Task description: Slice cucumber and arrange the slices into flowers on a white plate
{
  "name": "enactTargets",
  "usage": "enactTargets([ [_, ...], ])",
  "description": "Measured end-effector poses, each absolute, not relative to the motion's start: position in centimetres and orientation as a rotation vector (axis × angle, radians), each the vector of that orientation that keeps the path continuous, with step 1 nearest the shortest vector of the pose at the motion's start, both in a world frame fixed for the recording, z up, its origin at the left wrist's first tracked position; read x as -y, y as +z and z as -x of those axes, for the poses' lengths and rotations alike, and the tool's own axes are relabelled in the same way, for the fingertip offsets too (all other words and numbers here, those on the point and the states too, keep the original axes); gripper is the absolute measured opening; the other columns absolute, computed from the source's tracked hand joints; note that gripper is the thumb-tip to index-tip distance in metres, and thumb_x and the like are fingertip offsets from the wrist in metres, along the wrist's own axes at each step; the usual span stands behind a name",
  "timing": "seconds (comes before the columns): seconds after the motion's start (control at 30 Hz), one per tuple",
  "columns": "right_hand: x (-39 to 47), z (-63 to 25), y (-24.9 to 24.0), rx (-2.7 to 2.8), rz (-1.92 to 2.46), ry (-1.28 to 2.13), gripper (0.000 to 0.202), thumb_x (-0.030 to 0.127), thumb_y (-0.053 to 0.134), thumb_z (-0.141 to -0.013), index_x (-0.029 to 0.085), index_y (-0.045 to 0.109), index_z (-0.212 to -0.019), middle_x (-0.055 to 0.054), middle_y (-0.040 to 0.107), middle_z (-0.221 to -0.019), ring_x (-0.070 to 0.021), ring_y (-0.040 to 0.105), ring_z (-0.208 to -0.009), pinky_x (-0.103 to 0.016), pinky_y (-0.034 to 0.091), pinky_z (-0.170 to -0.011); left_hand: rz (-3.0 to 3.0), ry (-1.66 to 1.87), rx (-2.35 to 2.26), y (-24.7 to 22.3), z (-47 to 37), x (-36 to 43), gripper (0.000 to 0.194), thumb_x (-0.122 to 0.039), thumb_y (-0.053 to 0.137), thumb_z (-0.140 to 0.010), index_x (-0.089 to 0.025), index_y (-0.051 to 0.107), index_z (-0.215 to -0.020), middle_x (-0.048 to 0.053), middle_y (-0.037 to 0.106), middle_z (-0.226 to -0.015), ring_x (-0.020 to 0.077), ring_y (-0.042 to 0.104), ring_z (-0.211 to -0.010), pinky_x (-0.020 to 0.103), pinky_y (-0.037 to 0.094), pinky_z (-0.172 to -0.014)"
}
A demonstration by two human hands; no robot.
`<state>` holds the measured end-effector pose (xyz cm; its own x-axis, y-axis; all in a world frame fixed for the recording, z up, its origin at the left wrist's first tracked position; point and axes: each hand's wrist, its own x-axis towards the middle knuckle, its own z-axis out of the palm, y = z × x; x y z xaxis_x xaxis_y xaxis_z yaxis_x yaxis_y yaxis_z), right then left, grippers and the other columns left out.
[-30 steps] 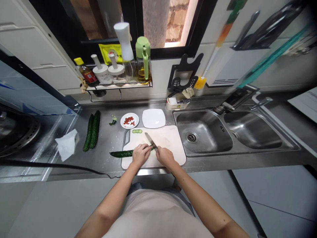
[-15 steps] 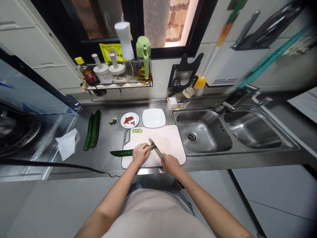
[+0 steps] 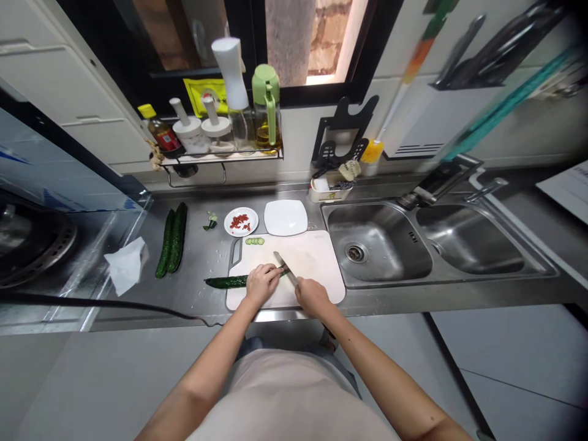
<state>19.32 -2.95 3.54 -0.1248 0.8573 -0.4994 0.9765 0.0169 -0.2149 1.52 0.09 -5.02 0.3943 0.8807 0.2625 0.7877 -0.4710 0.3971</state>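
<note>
A dark green cucumber lies across the left part of the white cutting board, its left end past the board's edge. My left hand is closed over it, fingers near its right end. In my right hand is a knife, its blade slanting up and left across the cucumber beside my left fingertips. Several cucumber slices lie in a row at the board's upper left. Behind the board are a round plate with red pieces and a bare white square plate.
Two whole cucumbers, a crumpled tissue and green scraps lie to the left. A double sink is on the right. A shelf of bottles hangs behind, beside a utensil holder.
My right hand and the knife have shifted slightly to the left and up. My left hand stays on the cucumber, almost unmoved.
</note>
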Motion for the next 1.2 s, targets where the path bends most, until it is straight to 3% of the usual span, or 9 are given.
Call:
enactTargets([
  [0.8,4.9,-20.1,3.6,-2.002,-1.881,-0.759,0.027,0.019,0.038,-0.092,0.015,0.060,-0.107,-0.015,0.069,-0.097,-0.0265,0.065,-0.096,-0.033,0.043,-0.074,-2.440,0.679,-1.488,-5.1,-1.5,-0.1,0.023,-0.029,0.054,-0.090,-0.030,0.070,-0.108,0.002,0.066,-0.103,0.0159,0.056,-0.091,0.029,0.045,-0.078],
  [1.2,2.4,-18.6,3.2,-2.057,-1.915,-0.766,0.031,0.017,0.034,-0.093,0.013,0.059,-0.112,-0.017,0.068,-0.104,-0.0233,0.064,-0.102,-0.031,0.043,-0.080,-2.430,0.651,-1.494,-4.9,-1.6,-0.1,0.025,-0.029,0.053,-0.091,-0.030,0.069,-0.109,0.003,0.066,-0.103,0.0161,0.056,-0.092,0.029,0.045,-0.081],
])
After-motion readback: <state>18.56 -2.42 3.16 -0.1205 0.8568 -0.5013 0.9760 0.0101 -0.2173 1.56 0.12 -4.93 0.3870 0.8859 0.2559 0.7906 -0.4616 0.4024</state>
